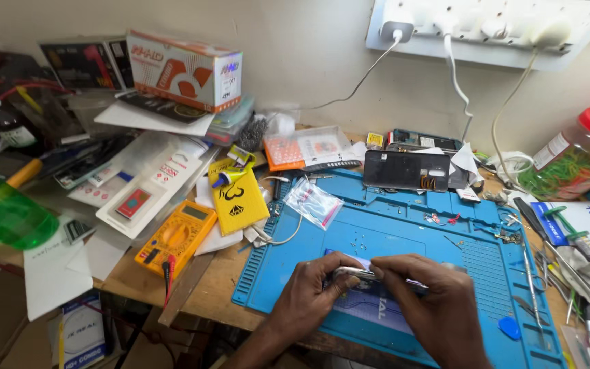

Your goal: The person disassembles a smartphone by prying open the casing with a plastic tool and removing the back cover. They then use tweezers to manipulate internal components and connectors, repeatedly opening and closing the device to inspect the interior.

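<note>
My left hand (pixel 308 297) and my right hand (pixel 431 301) meet over the near part of a blue repair mat (pixel 404 232). Together they grip a thin phone (pixel 367 276) held edge-up, its silvery side showing between the fingers. Left fingers wrap its left end; right fingers pinch along its top edge. A blue card (pixel 370 311) lies on the mat under the hands. Small screws (pixel 356 242) are scattered just beyond them.
A yellow multimeter (pixel 175 236), yellow packet (pixel 240 201), black phone back cover (pixel 408 169) and small plastic bag (pixel 313 201) lie behind. Tweezers and screwdrivers (pixel 568 266) crowd the right edge. A green bottle (pixel 1 212) at left, a red-lidded jar (pixel 575 157) at right, a power strip (pixel 486 27) on the wall.
</note>
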